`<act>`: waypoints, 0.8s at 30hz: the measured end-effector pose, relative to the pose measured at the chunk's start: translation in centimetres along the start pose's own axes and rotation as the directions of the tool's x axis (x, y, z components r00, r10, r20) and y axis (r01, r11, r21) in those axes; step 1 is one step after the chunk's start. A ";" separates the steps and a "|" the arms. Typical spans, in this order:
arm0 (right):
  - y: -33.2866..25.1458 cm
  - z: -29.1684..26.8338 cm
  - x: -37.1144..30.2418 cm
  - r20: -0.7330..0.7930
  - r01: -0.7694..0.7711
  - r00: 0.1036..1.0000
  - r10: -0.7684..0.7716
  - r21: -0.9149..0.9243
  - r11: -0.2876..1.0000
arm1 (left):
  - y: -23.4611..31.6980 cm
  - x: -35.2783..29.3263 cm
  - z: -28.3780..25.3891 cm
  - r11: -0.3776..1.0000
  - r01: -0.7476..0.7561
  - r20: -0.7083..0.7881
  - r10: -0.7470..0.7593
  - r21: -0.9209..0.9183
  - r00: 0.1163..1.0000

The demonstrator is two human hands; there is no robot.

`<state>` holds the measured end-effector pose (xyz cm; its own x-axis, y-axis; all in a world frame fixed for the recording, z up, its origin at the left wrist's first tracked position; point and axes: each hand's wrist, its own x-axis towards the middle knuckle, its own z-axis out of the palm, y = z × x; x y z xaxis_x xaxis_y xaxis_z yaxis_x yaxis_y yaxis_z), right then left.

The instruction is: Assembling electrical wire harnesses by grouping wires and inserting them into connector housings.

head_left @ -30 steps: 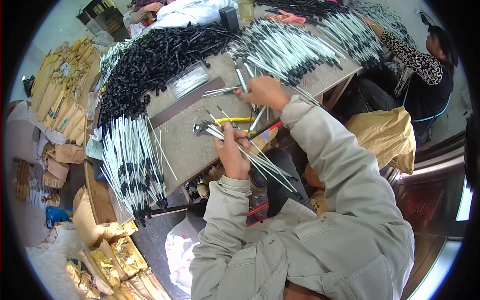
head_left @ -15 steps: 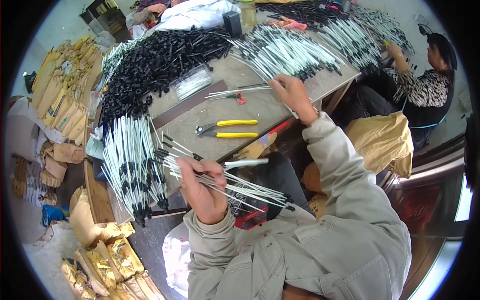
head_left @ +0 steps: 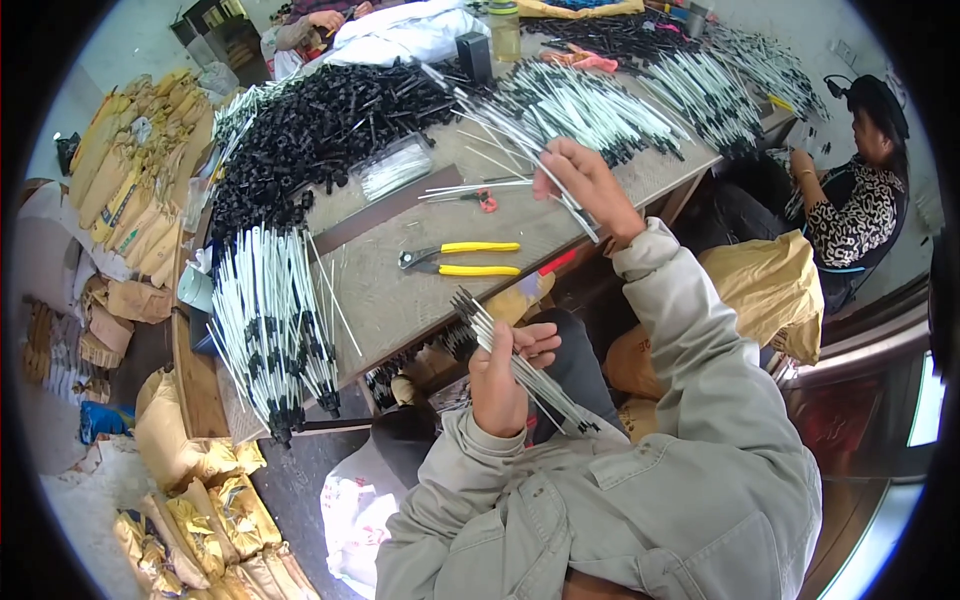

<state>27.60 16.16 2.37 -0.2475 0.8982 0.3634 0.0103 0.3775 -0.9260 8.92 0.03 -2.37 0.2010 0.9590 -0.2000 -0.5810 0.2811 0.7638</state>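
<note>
Below yellow-handled metal pliers (head_left: 480,247), thin white rods (head_left: 552,392), best kept parallel, are clamped by left hand (head_left: 503,382); above-right, by right hand (head_left: 592,188).

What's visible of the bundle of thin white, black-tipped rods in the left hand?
The bundle of thin white, black-tipped rods looks like plastic. Its rods lie roughly parallel, slanting from upper left to lower right, dark at both ends. The left hand holds it between thumb and fingers. In view, its upper end meets the grey-topped table's front edge. Overlap hides the count.
</note>
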 end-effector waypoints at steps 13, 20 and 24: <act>-0.5 3.1 -15.2 0.011 0.072 0.993 -0.115 0.713 0.697 | 0.8 3.4 -2.8 0.981 -0.167 -0.123 0.154 -0.099 0.980; 0.7 6.5 -19.8 0.164 -0.330 0.916 0.366 0.828 0.454 | 1.8 2.4 -1.1 0.971 -0.233 -0.047 0.235 0.048 0.971; 0.8 7.4 -19.9 0.276 -0.558 0.804 0.527 0.657 0.507 | 2.0 1.6 -0.6 0.973 -0.228 -0.185 0.219 -0.032 0.958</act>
<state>25.40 -3.08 -6.32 -0.4606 0.8587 -0.2246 -0.4932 -0.4580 -0.7396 7.65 2.09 -1.53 -0.0806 0.9871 -0.1384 -0.6363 0.0559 0.7694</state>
